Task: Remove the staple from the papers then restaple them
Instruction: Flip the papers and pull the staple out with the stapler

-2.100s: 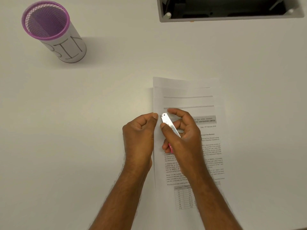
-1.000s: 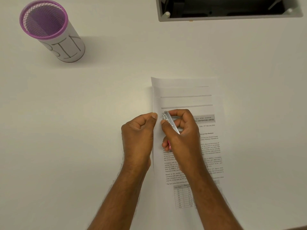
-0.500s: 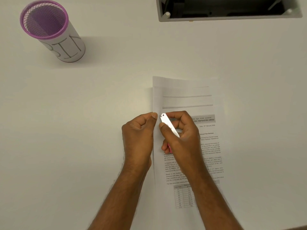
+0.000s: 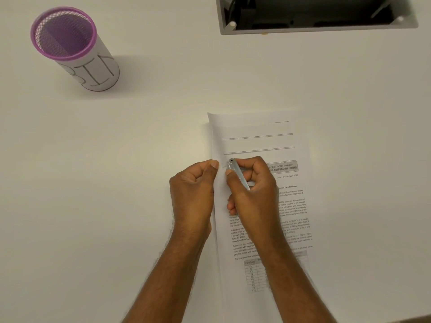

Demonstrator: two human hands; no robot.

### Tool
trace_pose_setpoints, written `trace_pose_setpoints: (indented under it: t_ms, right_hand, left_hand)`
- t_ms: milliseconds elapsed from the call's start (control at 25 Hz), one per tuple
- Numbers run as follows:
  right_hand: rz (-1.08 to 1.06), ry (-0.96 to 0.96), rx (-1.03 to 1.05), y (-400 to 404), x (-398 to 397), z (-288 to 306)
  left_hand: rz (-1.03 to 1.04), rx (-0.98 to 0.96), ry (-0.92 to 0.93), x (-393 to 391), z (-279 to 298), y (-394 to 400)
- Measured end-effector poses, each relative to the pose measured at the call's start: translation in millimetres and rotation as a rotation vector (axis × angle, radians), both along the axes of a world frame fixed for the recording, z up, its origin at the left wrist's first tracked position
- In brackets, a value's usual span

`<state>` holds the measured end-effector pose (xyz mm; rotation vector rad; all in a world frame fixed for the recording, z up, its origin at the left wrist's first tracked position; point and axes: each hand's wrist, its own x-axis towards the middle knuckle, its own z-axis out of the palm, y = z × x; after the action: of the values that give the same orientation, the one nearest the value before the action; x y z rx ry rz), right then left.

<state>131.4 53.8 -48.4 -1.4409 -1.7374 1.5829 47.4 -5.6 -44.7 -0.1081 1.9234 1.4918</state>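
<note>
Since half a second ago the staple remover (image 4: 238,174) has tipped down onto the papers (image 4: 256,141), which lie flat on the table (image 4: 163,136). Right hand (image 4: 254,194) grips it, tip at their left edge. Left hand (image 4: 191,194), fingers curled, pinches that edge. Bin (image 4: 74,48) stands well away, up-left of the papers.

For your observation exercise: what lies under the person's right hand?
Under the right hand are a slim silver metal tool and the printed white papers. The text and any staple beneath the hand are covered.
</note>
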Motion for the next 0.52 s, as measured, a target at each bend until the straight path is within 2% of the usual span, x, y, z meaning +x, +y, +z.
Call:
trace_pose_setpoints:
  t_ms: [240,400,520]
  right_hand:
    - [-0.003,-0.04,0.053,-1.2,-1.4,0.3]
    - [0.013,0.078,-0.008,-1.0,4.8,0.8]
    - [0.058,0.083,-0.001,-1.9,6.0,0.8]
  left_hand:
    - [0.03,0.004,-0.007,0.2,-0.1,0.6]
    - [0.045,-0.004,0.011,0.5,-1.4,0.7]
    - [0.046,-0.001,0.012,0.4,-1.2,1.0]
